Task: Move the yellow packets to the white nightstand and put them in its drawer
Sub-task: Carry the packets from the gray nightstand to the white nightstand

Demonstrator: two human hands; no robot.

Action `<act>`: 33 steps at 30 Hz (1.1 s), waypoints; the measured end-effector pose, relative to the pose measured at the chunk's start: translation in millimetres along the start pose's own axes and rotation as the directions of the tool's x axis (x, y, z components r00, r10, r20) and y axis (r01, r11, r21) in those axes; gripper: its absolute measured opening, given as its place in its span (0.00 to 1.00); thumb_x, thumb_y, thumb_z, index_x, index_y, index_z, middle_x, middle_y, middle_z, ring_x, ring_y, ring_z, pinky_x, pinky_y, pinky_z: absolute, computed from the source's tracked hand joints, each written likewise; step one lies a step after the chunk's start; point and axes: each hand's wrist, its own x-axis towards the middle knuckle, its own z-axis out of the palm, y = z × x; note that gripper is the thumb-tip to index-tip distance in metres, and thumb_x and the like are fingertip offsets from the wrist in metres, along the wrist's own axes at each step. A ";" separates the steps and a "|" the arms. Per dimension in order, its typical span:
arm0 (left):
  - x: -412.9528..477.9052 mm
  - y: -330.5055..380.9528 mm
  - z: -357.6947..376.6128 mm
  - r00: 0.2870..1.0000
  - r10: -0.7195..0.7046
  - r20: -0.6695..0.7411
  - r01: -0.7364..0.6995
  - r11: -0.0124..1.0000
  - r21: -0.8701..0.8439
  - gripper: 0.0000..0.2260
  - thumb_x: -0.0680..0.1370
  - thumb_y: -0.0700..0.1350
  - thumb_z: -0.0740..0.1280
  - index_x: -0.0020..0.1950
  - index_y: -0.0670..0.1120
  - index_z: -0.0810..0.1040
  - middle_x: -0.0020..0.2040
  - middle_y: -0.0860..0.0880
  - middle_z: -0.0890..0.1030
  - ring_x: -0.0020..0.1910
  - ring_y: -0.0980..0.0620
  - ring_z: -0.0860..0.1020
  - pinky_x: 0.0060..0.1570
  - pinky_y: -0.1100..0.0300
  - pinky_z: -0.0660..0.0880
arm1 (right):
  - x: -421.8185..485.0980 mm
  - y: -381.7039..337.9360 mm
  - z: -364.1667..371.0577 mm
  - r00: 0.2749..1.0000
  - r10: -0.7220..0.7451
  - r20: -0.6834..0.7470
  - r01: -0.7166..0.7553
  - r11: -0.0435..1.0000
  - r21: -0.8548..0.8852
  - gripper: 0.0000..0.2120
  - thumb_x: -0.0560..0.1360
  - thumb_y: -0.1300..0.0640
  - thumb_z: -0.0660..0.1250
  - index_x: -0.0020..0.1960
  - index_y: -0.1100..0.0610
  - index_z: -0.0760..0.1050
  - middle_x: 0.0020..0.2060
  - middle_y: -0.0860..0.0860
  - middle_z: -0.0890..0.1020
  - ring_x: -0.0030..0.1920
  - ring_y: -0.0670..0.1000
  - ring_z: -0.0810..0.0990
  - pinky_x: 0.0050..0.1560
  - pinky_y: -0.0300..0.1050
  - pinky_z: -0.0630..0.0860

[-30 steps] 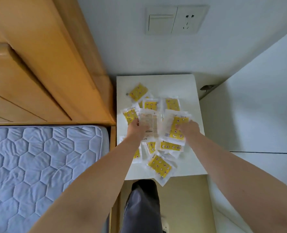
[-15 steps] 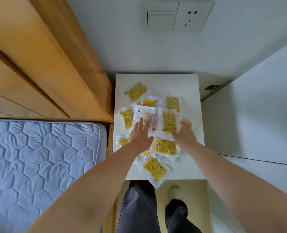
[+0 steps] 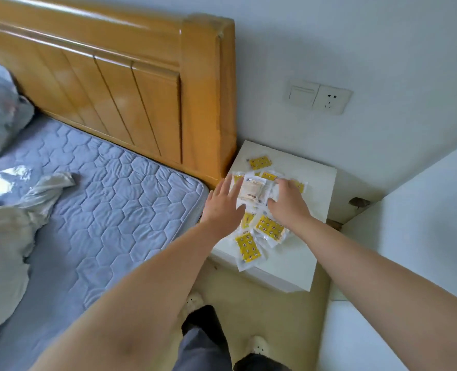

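Several yellow packets (image 3: 269, 227) in clear wrappers lie scattered on top of the white nightstand (image 3: 299, 259). One packet (image 3: 252, 191) lies pale side up in the middle of the heap. My left hand (image 3: 223, 203) hovers flat with straight fingers at the heap's left edge. Over the middle packets my right hand (image 3: 287, 200) rests palm down, its fingers slightly bent and partly hidden. One packet (image 3: 247, 247) hangs over the nightstand's near edge. The drawer is not visible.
A wooden headboard (image 3: 141, 103) and a blue quilted mattress (image 3: 101, 199) stand left of the nightstand, with crumpled bedding (image 3: 5, 236) on it. A white wall with a switch and socket (image 3: 318, 96) is behind. A white panel (image 3: 422, 236) bounds the right.
My head has turned left, so the bed and headboard now fill the left. Both hands stay over the packets; the left has slid to the heap's left edge with straight fingers.
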 end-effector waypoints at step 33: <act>-691.5 -367.4 -284.4 0.105 -0.475 -0.874 0.943 0.327 -0.064 0.33 0.75 0.53 0.63 0.76 0.48 0.56 0.77 0.41 0.59 0.75 0.38 0.59 0.66 0.33 0.58 | -480.1 -643.9 293.2 -0.310 -0.951 0.013 0.920 -0.303 -0.246 0.31 0.67 0.52 0.74 0.65 0.61 0.69 0.66 0.62 0.73 0.67 0.63 0.71 0.64 0.67 0.68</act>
